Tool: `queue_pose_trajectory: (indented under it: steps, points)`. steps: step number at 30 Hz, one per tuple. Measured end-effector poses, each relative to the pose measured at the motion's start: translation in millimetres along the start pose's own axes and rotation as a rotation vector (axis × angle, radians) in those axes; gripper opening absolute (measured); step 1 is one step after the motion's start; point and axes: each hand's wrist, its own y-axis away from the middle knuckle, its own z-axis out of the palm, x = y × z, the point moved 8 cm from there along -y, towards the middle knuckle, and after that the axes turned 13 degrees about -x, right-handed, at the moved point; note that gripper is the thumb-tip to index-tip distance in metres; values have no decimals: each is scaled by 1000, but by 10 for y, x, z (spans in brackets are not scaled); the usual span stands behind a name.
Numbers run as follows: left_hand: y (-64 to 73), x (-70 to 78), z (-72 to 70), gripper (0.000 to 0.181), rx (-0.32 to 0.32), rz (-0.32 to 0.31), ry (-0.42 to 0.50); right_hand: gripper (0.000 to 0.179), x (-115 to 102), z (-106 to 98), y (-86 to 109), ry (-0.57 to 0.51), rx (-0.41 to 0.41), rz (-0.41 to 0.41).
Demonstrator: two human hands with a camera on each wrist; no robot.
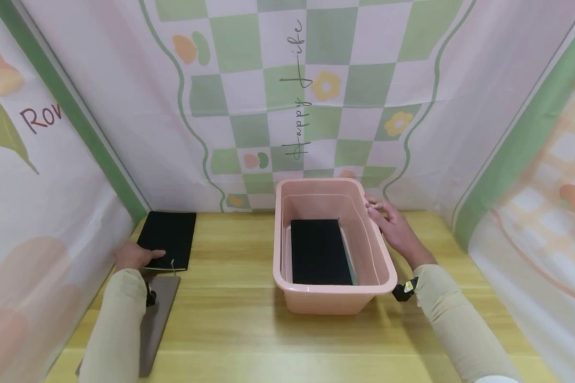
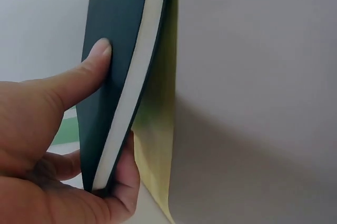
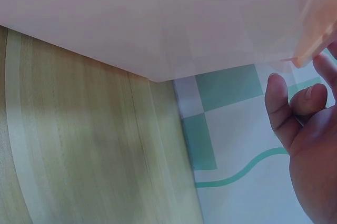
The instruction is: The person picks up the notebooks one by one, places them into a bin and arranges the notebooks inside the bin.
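My left hand (image 1: 133, 256) grips a dark notebook (image 1: 170, 239) with pale page edges at the far left of the table. In the left wrist view its thumb lies on the dark cover (image 2: 118, 24), and fingers curl under the lower edge. A pink plastic basin (image 1: 335, 289) stands right of centre, with another black-covered, book-like item (image 1: 320, 252) lying inside. My right hand (image 1: 396, 229) holds the basin's right rim near the far corner. Loosely bent fingers (image 3: 277, 98) show below the rim in the right wrist view; part of this hand is cut off.
A flat grey-brown notebook or folder (image 1: 160, 324) with a thin cord lies in front of the dark notebook, partly under the left sleeve (image 1: 115, 330). Printed cloth walls (image 1: 239, 106) close off the wooden table (image 1: 230, 330) at the back and both sides.
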Motion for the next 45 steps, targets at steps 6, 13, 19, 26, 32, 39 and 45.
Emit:
queue_pose_trajectory:
  steps: [6, 13, 19, 26, 32, 39, 45]
  points:
    - [11, -10, -33, 72, 62, 5, 186, 40, 14, -25, 4, -9, 13, -6]
    - [-41, -62, -3, 77, 64, 32, 283, 36, -13, -15, -2, -39, 27, -27]
    - [-65, -66, 13, 77, 37, 60, 340, 35, -41, 8, 9, -53, 20, -42]
    - [-74, -58, 48, 80, -43, 71, 376, 34, -33, 12, -1, -69, 19, -56]
    - [-84, -27, 61, 85, -123, 118, 406, 36, -14, -5, -11, -59, 26, -43]
    - [-86, 55, 28, 80, -57, 240, 513, 32, -38, 1, -14, -65, 22, -41]
    - [-50, 87, 21, 80, -30, 262, 580, 35, -3, 13, -14, -65, 15, -35]
